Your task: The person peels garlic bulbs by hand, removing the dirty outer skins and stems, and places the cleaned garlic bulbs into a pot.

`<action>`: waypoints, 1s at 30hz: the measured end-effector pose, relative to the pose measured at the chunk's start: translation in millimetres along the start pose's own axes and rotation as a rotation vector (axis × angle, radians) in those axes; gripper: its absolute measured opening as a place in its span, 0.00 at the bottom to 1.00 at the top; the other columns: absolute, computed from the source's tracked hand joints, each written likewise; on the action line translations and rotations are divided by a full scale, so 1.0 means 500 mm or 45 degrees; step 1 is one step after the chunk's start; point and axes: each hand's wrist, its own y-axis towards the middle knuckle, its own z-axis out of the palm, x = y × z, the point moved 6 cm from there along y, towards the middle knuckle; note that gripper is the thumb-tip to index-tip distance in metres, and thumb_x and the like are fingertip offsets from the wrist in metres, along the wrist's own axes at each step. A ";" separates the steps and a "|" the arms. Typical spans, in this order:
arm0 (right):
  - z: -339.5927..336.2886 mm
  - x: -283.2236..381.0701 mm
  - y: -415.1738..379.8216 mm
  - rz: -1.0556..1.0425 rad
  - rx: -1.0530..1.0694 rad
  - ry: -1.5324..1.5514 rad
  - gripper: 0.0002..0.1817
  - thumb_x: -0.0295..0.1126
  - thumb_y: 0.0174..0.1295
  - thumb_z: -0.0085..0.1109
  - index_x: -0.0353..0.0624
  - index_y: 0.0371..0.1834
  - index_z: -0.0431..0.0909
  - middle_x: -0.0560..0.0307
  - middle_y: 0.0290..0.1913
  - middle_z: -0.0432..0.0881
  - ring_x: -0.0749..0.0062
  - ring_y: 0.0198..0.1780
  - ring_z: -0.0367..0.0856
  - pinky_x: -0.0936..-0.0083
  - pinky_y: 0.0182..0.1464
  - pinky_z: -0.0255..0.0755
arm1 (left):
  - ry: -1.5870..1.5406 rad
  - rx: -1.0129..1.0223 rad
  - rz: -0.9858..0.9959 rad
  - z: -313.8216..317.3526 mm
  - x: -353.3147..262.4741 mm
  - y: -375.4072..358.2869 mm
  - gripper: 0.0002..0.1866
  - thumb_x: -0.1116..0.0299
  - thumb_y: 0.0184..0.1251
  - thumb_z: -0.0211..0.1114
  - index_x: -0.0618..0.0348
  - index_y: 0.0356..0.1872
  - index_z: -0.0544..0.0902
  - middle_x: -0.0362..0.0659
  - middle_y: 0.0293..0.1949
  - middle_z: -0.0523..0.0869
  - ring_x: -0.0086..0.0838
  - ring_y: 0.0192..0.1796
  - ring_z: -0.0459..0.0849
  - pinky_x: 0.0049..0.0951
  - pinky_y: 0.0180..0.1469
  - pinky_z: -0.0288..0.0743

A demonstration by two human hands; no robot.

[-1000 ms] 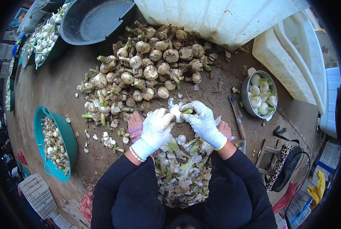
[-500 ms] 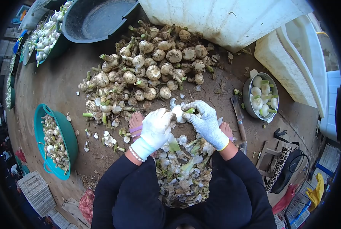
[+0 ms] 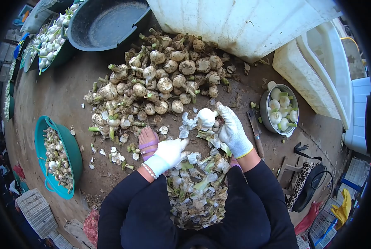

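Nearest, between the knees, a heap of pale green-and-white peeled skins (image 3: 198, 195). Just above it, left hand in white knit glove (image 3: 169, 152), lowered from the bulb it gripped a second ago, fingers loosely curled over the scraps, holding nothing that can be made out. Right hand in grey-white glove (image 3: 232, 129), closed around the clean white peeled bulb (image 3: 206, 117) and lifted forward, trimmings hanging beneath — peeling apparently finished. Beyond, a big pile of dirty unpeeled bulbs (image 3: 160, 87) on the ground; to the right, a round metal bowl (image 3: 265, 112) of peeled ones; left, a teal plastic basin (image 3: 71, 151).
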 end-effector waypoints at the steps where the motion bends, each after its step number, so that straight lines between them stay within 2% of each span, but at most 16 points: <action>1: 0.022 0.017 0.000 -0.003 0.013 -0.002 0.10 0.41 0.68 0.59 0.48 0.36 0.73 0.67 0.30 0.76 0.87 0.25 0.74 0.86 0.25 0.70 | 0.006 -0.011 -0.005 0.000 0.002 0.000 0.17 0.53 0.66 0.59 0.55 0.45 0.78 0.50 0.35 0.83 0.47 0.39 0.84 0.45 0.37 0.77; 3: 0.095 0.086 0.000 -0.084 0.182 -0.297 0.10 0.41 0.68 0.60 0.48 0.37 0.73 0.65 0.30 0.76 0.86 0.25 0.74 0.87 0.25 0.70 | -0.015 -0.034 0.000 0.012 0.005 -0.007 0.18 0.52 0.66 0.59 0.55 0.45 0.78 0.50 0.36 0.83 0.47 0.39 0.84 0.46 0.39 0.77; 5: 0.246 0.247 -0.019 -0.303 0.485 -0.024 0.10 0.38 0.68 0.59 0.44 0.41 0.75 0.62 0.33 0.79 0.83 0.28 0.78 0.88 0.28 0.73 | -0.037 0.022 0.004 0.021 0.008 -0.015 0.19 0.51 0.66 0.59 0.54 0.47 0.78 0.50 0.37 0.84 0.48 0.40 0.84 0.46 0.40 0.77; 7: 0.378 0.432 -0.092 -0.815 0.898 0.092 0.14 0.40 0.70 0.57 0.40 0.46 0.77 0.55 0.43 0.81 0.78 0.35 0.81 0.81 0.39 0.78 | -0.086 0.060 0.023 0.018 0.004 -0.010 0.19 0.52 0.66 0.59 0.55 0.46 0.78 0.51 0.39 0.84 0.48 0.42 0.84 0.46 0.43 0.77; 9: 0.423 0.509 -0.137 -1.267 0.820 0.039 0.26 0.44 0.68 0.58 0.35 0.58 0.68 0.49 0.49 0.79 0.67 0.45 0.82 0.76 0.49 0.81 | -0.106 0.046 0.016 0.010 -0.001 -0.003 0.19 0.52 0.66 0.59 0.56 0.47 0.78 0.52 0.40 0.84 0.48 0.43 0.84 0.45 0.44 0.77; 10: 0.414 0.516 -0.119 -1.400 0.672 -0.235 0.27 0.46 0.66 0.60 0.35 0.58 0.67 0.50 0.48 0.80 0.67 0.45 0.82 0.76 0.47 0.82 | -0.121 0.037 -0.004 0.004 0.001 0.000 0.19 0.52 0.66 0.59 0.56 0.47 0.78 0.52 0.41 0.84 0.48 0.44 0.84 0.45 0.46 0.77; 11: 0.380 0.496 -0.072 -1.968 0.652 -1.075 0.17 0.41 0.69 0.57 0.40 0.51 0.77 0.57 0.43 0.82 0.75 0.40 0.83 0.77 0.45 0.80 | -0.121 0.027 0.005 0.003 0.003 0.002 0.19 0.52 0.66 0.59 0.56 0.47 0.78 0.52 0.41 0.84 0.48 0.44 0.84 0.45 0.46 0.77; 13: 0.323 0.366 0.015 -0.959 0.286 -1.102 0.15 0.39 0.69 0.57 0.39 0.50 0.78 0.57 0.41 0.84 0.75 0.43 0.83 0.80 0.44 0.77 | -0.141 -0.050 0.040 0.006 0.012 -0.001 0.21 0.51 0.65 0.61 0.55 0.52 0.78 0.49 0.45 0.83 0.46 0.47 0.83 0.41 0.47 0.77; 15: 0.193 0.227 0.116 -0.978 0.044 -2.227 0.18 0.43 0.64 0.60 0.39 0.47 0.79 0.47 0.39 0.84 0.57 0.46 0.83 0.61 0.49 0.75 | -0.165 -0.061 0.014 0.005 0.021 -0.009 0.21 0.52 0.65 0.61 0.55 0.52 0.78 0.49 0.44 0.83 0.45 0.47 0.83 0.41 0.47 0.77; 17: 0.071 0.131 0.156 -0.418 -0.148 -2.294 0.27 0.48 0.61 0.62 0.35 0.53 0.75 0.38 0.46 0.82 0.43 0.51 0.79 0.59 0.54 0.72 | -0.209 -0.022 -0.003 0.005 0.031 -0.018 0.21 0.51 0.66 0.58 0.57 0.50 0.78 0.51 0.44 0.83 0.46 0.47 0.83 0.43 0.48 0.76; 18: 0.036 0.094 0.174 -0.411 -0.129 -2.285 0.27 0.48 0.61 0.62 0.35 0.53 0.75 0.38 0.46 0.82 0.43 0.51 0.79 0.59 0.54 0.72 | -0.232 -0.015 -0.025 0.003 0.033 -0.022 0.22 0.50 0.66 0.58 0.57 0.51 0.78 0.50 0.44 0.83 0.46 0.48 0.83 0.42 0.48 0.76; 20: -0.058 0.065 0.198 -0.344 -0.606 -2.156 0.30 0.48 0.59 0.62 0.38 0.58 0.72 0.37 0.55 0.78 0.49 0.56 0.78 0.60 0.56 0.72 | -0.240 -0.049 -0.036 0.006 0.038 -0.026 0.22 0.51 0.66 0.60 0.57 0.51 0.78 0.49 0.45 0.83 0.46 0.47 0.83 0.41 0.48 0.76; 25: -0.084 0.042 0.252 -0.443 -0.562 -2.164 0.34 0.48 0.58 0.63 0.35 0.61 0.69 0.36 0.54 0.78 0.48 0.54 0.79 0.62 0.54 0.74 | -0.292 -0.122 -0.020 0.003 0.032 -0.011 0.22 0.56 0.64 0.63 0.59 0.54 0.78 0.50 0.46 0.83 0.44 0.48 0.83 0.37 0.50 0.77; 27: -0.085 0.021 0.230 -0.297 -0.445 -1.684 0.30 0.48 0.62 0.60 0.35 0.59 0.70 0.43 0.46 0.83 0.55 0.44 0.84 0.67 0.45 0.78 | -0.590 -0.335 -0.093 -0.005 0.053 -0.002 0.22 0.55 0.66 0.60 0.59 0.55 0.77 0.52 0.47 0.82 0.46 0.50 0.82 0.38 0.52 0.75; 28: -0.080 -0.024 0.211 -0.113 -0.293 -1.087 0.24 0.46 0.67 0.56 0.38 0.57 0.72 0.52 0.40 0.85 0.66 0.36 0.84 0.74 0.35 0.77 | -0.805 -0.368 -0.227 0.007 0.073 0.005 0.25 0.61 0.62 0.63 0.61 0.58 0.75 0.53 0.50 0.81 0.46 0.54 0.80 0.37 0.57 0.74; 30: -0.041 -0.097 0.145 0.203 -0.058 -0.385 0.20 0.45 0.71 0.50 0.45 0.58 0.73 0.54 0.45 0.84 0.68 0.36 0.84 0.77 0.33 0.76 | -0.880 -0.561 -0.229 0.001 0.086 0.013 0.27 0.63 0.60 0.65 0.61 0.61 0.73 0.54 0.53 0.80 0.46 0.56 0.78 0.37 0.59 0.72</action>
